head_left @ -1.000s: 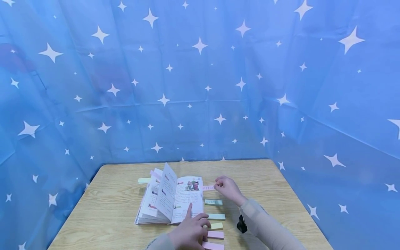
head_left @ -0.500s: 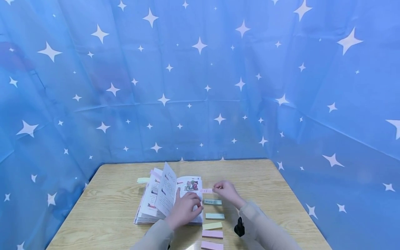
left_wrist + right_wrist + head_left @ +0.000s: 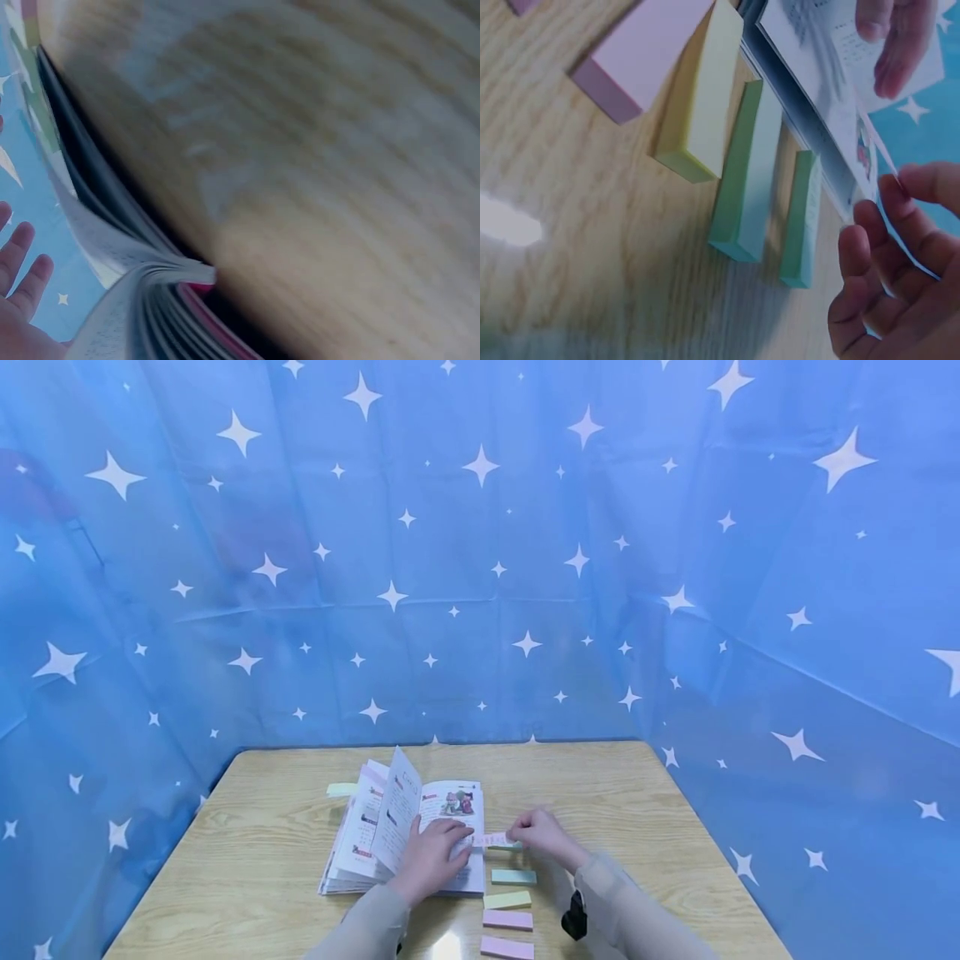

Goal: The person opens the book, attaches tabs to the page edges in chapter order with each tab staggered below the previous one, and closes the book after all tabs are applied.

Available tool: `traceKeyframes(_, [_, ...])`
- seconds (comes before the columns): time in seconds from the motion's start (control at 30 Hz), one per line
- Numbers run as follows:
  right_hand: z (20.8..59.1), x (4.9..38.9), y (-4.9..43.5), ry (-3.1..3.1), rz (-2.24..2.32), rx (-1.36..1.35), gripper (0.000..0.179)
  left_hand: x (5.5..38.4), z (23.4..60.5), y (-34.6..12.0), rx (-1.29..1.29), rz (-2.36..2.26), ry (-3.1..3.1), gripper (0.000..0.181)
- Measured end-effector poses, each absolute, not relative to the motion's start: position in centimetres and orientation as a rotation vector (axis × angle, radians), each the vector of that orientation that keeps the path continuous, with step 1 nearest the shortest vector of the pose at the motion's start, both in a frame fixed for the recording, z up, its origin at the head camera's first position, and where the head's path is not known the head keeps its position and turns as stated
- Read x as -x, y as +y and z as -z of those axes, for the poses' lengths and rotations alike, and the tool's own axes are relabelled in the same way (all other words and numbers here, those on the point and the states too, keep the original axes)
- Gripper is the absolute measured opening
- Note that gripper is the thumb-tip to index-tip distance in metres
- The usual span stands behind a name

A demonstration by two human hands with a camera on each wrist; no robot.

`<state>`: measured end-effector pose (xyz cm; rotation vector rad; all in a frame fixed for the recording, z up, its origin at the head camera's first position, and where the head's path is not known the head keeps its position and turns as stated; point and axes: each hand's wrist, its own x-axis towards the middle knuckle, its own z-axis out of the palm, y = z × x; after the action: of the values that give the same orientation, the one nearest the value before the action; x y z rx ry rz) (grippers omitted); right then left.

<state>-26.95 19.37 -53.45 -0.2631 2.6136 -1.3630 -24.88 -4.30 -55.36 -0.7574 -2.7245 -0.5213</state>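
An open book (image 3: pixel 467 883) lies on the table, one page standing up near its middle. My left hand (image 3: pixel 432 857) rests on the right-hand page, below a coloured picture. A pink sticky-note strip (image 3: pixel 492 840) with handwriting reaches over the book's right edge. My right hand (image 3: pixel 547 837) pinches its right end between thumb and forefinger. In the right wrist view, the strip (image 3: pixel 883 148) appears edge-on from that pinch, and fingers of the left hand (image 3: pixel 897 45) hang above. The left wrist view catches only fingertips (image 3: pixel 30 289) beside the book's page edges (image 3: pixel 142 315).
Right of the book stand several sticky-note pads in a column: a green pad (image 3: pixel 801 217) partly under the strip, a light green pad (image 3: pixel 513 877), a yellow pad (image 3: pixel 507 901) and pink pads (image 3: pixel 507 920). Paper tabs (image 3: pixel 342 790) stick out at the book's left. A starry blue curtain (image 3: pixel 480 610) hangs behind.
My left hand has moved from beside the pads up and left onto the page. The right hand has brought the pink strip down along the book's edge, nearer the left fingers.
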Motion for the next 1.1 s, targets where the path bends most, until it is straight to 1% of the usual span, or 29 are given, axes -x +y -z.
traceKeyframes(0.13, [53.8,26.7,19.3,2.602,1.355,0.241,0.014,24.9,55.8,-4.6,0.785,0.550,-2.751,0.032])
traceKeyframes(0.37, [54.2,26.3,19.1,2.634,1.307,0.262,0.015,24.6,56.2,-4.9,0.867,0.537,-2.785,0.037])
traceKeyframes(0.63, [54.5,26.1,18.8,2.670,1.286,0.276,0.014,24.0,56.3,-4.9,0.931,0.519,-2.764,0.036])
traceKeyframes(0.83, [54.9,26.4,19.0,2.679,1.247,0.238,0.018,24.0,56.4,-4.8,0.932,0.490,-2.781,0.034])
traceKeyframes(1.1, [55.5,26.7,19.1,2.659,1.248,0.200,0.016,24.1,56.7,-4.6,0.899,0.484,-2.816,0.034])
